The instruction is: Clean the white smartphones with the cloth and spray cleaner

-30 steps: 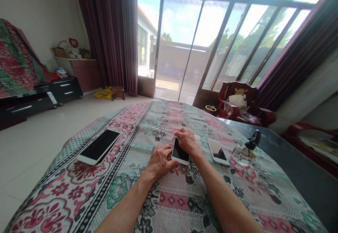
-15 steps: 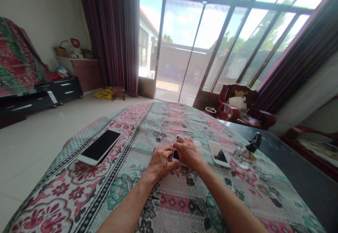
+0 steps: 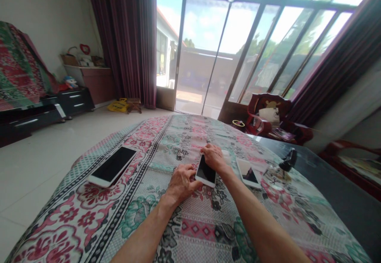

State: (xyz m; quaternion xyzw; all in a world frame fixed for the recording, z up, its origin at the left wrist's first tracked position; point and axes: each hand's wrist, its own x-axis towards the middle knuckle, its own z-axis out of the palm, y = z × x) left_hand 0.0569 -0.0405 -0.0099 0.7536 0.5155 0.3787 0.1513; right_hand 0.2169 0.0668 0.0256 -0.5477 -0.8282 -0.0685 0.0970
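A white smartphone (image 3: pixel 206 172) with a dark screen lies in the middle of the table. My left hand (image 3: pixel 181 180) holds its left edge, with the thumb near the lower corner and the fingers bent along the side. Over the phone's top end, my right hand (image 3: pixel 213 157) is closed with curled fingers, covering that part of the screen. A white cloth or tissue (image 3: pixel 226 157) shows beyond the right hand's far side and appears to be in its grip. To the right lies another white phone (image 3: pixel 249 174); a larger white tablet-like device (image 3: pixel 113 166) lies to the left.
A patterned cloth (image 3: pixel 143 231) covers the table. At the right stands a clear glass dish (image 3: pixel 276 176) with a black object (image 3: pixel 288 160) at its rim. A dark tabletop (image 3: pixel 333 191) adjoins on that side. Beyond are a wooden chair (image 3: pixel 268 116) and glass doors (image 3: pixel 205 64).
My right hand has moved away from me toward the phone's top end, the white cloth shifting with it. More of the phone's lower screen shows. My left hand stays at its edge.
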